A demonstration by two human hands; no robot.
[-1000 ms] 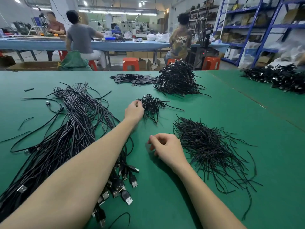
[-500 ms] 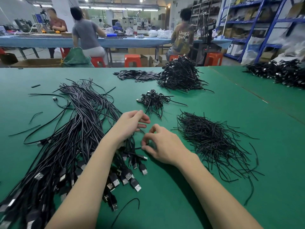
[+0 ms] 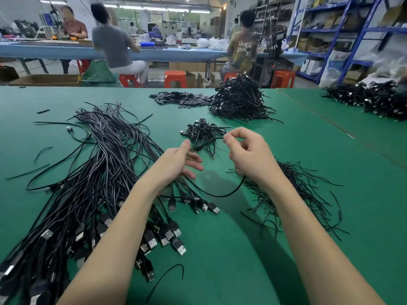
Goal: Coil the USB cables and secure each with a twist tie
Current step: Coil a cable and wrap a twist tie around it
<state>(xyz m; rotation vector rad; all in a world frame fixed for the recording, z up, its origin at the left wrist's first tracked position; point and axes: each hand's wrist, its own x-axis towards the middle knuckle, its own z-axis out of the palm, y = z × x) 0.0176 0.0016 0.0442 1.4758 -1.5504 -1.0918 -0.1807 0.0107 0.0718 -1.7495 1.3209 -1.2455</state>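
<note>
Table (image 3: pixel 242 249) green, plain. Loose cables (image 3: pixel 88 172) black, some grey-streaked; plugs (image 3: pixel 178 247) black with silver metal tips. Twist ties (image 3: pixel 293 190) black. Coiled bundles (image 3: pixel 237 100) black. Stools (image 3: pixel 175 79) orange. Shelving (image 3: pixel 363 29) blue. Far bench (image 3: pixel 55 51) pale blue. Seated worker's shirt (image 3: pixel 112 47) grey.

Both hands are raised above the green surface (image 3: pixel 253 249), holding one black USB cable (image 3: pixel 220 194) between them. The left hand (image 3: pixel 176 164) has loose fingers; the right hand (image 3: pixel 248 155) pinches the cable. Loose USB cables (image 3: pixel 88 183) lie left, twist ties (image 3: pixel 293 192) right.
</note>
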